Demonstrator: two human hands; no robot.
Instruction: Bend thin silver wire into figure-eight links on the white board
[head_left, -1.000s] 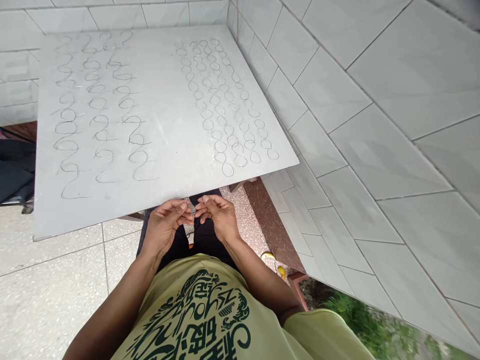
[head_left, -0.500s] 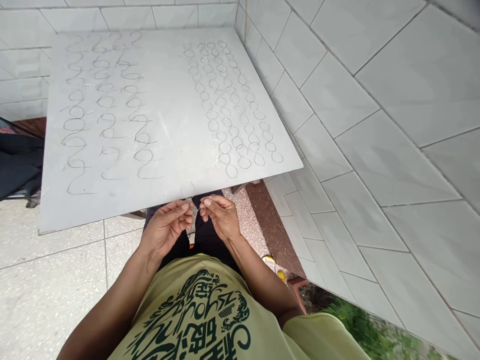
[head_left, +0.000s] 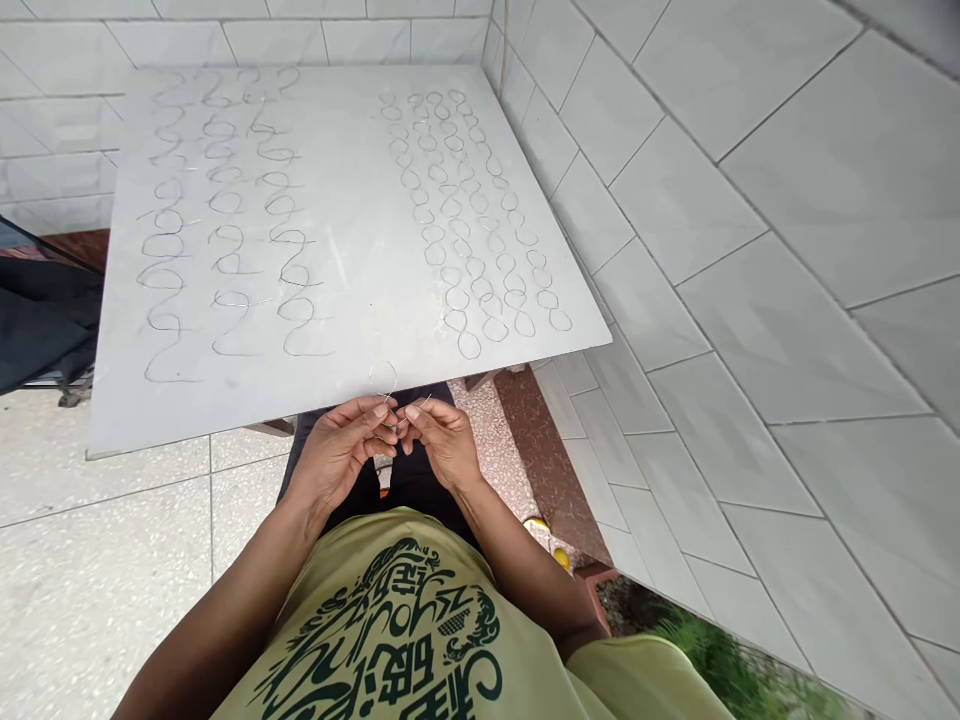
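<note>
A thin wire (head_left: 385, 364) is pinched between both hands at the table's near edge, one curved loop of it standing up past the fingers. My left hand (head_left: 349, 440) grips it near the base of that loop with thumb and forefinger. Close beside it, my right hand (head_left: 441, 438) pinches the other part, and a short end pokes out above the thumb. The fingertips of the two hands nearly meet, hiding the middle of the wire. On the white tabletop (head_left: 352, 200) lie rows of S-shaped wires (head_left: 174, 375) at left and rows of figure-eight wires (head_left: 469, 345) at right.
Tiled walls (head_left: 720, 250) border the table at the back and right. Dark cloth (head_left: 45, 320) hangs at the far left. Below are a speckled floor (head_left: 112, 530), a brown step edge (head_left: 551, 460), something yellow (head_left: 561, 558) and green plants (head_left: 720, 650).
My hands have come closer together, and the right fingers now pinch near the left fingertips. A wire end now shows above the right thumb. The view has shifted slightly.
</note>
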